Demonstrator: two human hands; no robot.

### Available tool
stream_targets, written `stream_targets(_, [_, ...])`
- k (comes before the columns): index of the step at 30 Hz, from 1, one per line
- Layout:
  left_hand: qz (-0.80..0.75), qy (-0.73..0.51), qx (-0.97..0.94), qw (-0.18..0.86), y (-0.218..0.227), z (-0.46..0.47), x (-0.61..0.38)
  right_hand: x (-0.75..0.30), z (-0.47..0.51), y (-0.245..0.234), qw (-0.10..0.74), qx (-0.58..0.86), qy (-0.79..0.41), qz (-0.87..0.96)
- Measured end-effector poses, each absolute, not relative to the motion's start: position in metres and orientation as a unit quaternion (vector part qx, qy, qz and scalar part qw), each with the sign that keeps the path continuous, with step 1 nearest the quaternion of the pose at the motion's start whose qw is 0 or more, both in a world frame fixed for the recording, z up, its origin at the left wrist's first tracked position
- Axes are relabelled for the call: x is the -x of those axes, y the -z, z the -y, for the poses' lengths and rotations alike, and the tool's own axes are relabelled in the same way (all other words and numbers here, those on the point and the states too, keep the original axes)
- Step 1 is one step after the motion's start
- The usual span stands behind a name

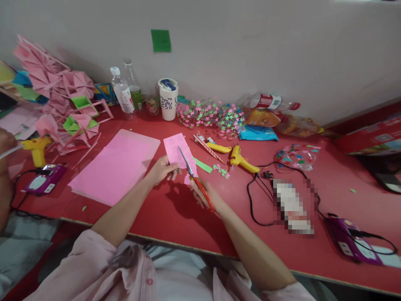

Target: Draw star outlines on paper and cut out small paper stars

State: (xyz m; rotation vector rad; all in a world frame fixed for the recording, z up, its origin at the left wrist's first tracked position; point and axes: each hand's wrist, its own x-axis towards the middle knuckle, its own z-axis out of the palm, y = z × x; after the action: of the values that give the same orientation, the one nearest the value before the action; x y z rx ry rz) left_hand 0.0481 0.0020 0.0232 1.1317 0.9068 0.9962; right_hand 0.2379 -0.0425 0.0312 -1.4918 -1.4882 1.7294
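Between the thumb and fingers of my left hand [163, 170] is the lower left edge of a pink sheet of paper [176, 147] with faint drawn lines. My right hand [204, 195] grips a pair of scissors [203, 190] by the orange-red handles. The blades point up and to the left, lying across the sheet. A small pink scrap [187, 179] shows near the scissors' pivot. Just right of the sheet lies a green paper strip [203, 165], with small star cut-outs [221, 170] beside it.
Pink sheets [108, 167] are stacked at left. A yellow glue gun [242, 159] with a black cord and a purple power strip [354, 240] are at right. A cup [168, 100], water bottle [123, 94] and bags of stars [209, 116] line the wall. Another person's arm [4, 175] is far left.
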Motion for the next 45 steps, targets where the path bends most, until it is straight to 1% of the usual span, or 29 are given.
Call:
stream_targets(11, [-0.398,-0.438,-0.5,0.632,-0.022,-0.001,-0.051,-0.237,0.044,-0.026,0.221,0.54,-0.617,0.528])
stream_targets(18, [-0.381,-0.414,-0.509,0.652,-0.019,0.002,-0.053,-0.236,0.044,-0.03,0.247,0.529,-0.613,0.532])
stream_targets(27, [-0.39,-0.41,-0.502,0.655,-0.024,0.004,-0.057,-0.232,0.047,-0.028,0.24,0.551,-0.603,0.524])
stream_targets(35, [-0.374,-0.391,-0.515,0.665,-0.02,0.005,-0.059,-0.233,0.047,-0.029,0.26,0.525,-0.621,0.521])
stream_targets(41, [-0.373,-0.389,-0.519,0.663,-0.018,0.006,-0.062,-0.232,0.047,-0.029,0.269,0.533,-0.617,0.513])
stream_targets(45, [-0.378,-0.387,-0.516,0.665,-0.02,0.007,-0.061,-0.234,0.046,-0.028,0.256,0.542,-0.615,0.512])
